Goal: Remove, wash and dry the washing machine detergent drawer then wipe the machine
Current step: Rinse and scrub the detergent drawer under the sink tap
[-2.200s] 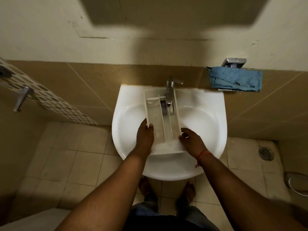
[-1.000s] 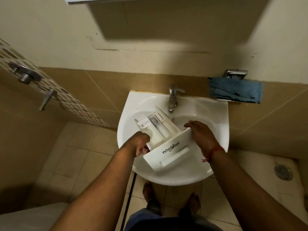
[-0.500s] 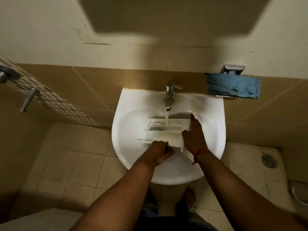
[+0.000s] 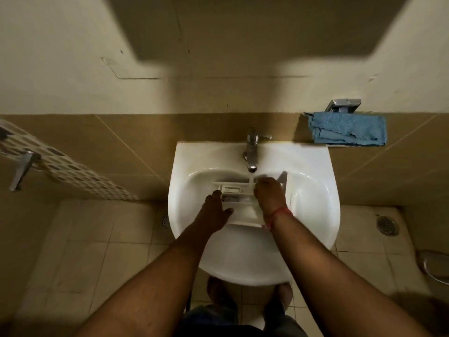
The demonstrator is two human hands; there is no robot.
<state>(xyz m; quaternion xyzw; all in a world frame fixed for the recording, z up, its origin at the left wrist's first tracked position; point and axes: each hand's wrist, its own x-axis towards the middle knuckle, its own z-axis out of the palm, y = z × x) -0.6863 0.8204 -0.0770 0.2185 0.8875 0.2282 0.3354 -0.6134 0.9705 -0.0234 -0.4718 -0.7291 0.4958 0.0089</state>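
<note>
Both hands are working inside the basin: the left hand [image 4: 213, 207] is gripping the left end of the white plastic detergent drawer [image 4: 239, 205], thumb stretching along its near edge and fingers curling over the far side, while the right hand [image 4: 268, 192] is pressing down into the drawer's right half with its fingers bent; they are blurred, so how tightly they are closing on the plastic is hard to tell. A red thread bracelet [image 4: 279, 211] is circling the right wrist. The drawer is lying crosswise in the bowl of the white ceramic wall-hung washbasin [image 4: 313, 215], its compartments facing up and its front panel standing up at the right end. A thin stream of water [image 4: 250, 177] is falling from the chrome single-lever tap [image 4: 252, 148] straight onto the drawer, just beside the right hand's knuckles. Up on the brown tiled wall, to the right of the tap, a crumpled blue cloth [image 4: 349, 128] is hanging on a chrome holder [image 4: 343, 105]. Far left, a patterned tile band [image 4: 73, 172] is slanting across the wall with a chrome lever [image 4: 21, 170] on it. Below the basin, bare feet [image 4: 217, 291] are showing on pale floor tiles [image 4: 92, 239], and a round floor drain [image 4: 387, 224] is sitting well off to the right.
</note>
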